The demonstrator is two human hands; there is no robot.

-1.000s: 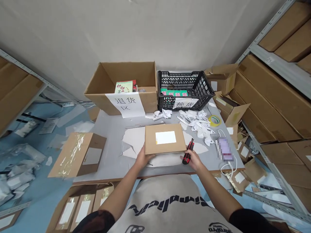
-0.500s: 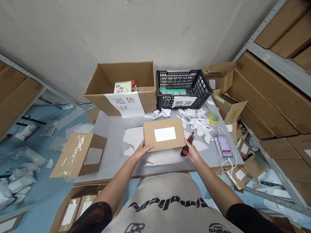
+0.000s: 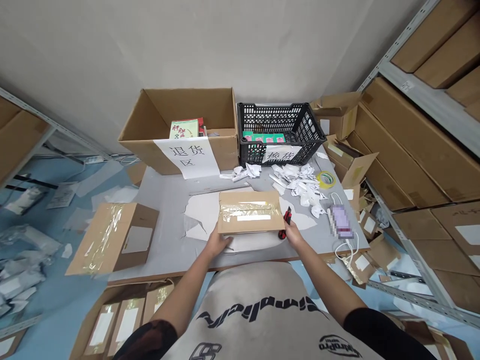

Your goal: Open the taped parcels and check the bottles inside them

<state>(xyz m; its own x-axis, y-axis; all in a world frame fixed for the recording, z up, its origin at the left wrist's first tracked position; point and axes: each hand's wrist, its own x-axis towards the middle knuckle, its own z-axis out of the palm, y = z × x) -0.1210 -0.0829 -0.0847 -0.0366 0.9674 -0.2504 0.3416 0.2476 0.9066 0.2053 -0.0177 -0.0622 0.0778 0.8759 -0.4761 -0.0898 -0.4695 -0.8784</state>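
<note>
Between my two hands is a small cardboard box [image 3: 250, 225], with shiny clear tape across its top side and a white label on the side facing me. My left hand [image 3: 217, 242] grips its left lower corner. At its right edge, my right hand [image 3: 292, 232] holds the box and also a red and black utility knife [image 3: 287, 217], tilted upward. White torn paper [image 3: 198, 215] lies on the grey table [image 3: 157, 180] under the box.
Behind stand a large cardboard carton [image 3: 221, 155] with books and a black plastic crate [image 3: 247, 157] with green boxes. Paper scraps [image 3: 300, 182], a tape roll [image 3: 326, 180] and a phone [image 3: 341, 221] with cables lie right. A taped carton [image 3: 137, 242] sits at the left edge.
The box has been tipped in my hands: its labelled face was up before, and now the taped side shows. The knife has stayed in my right hand.
</note>
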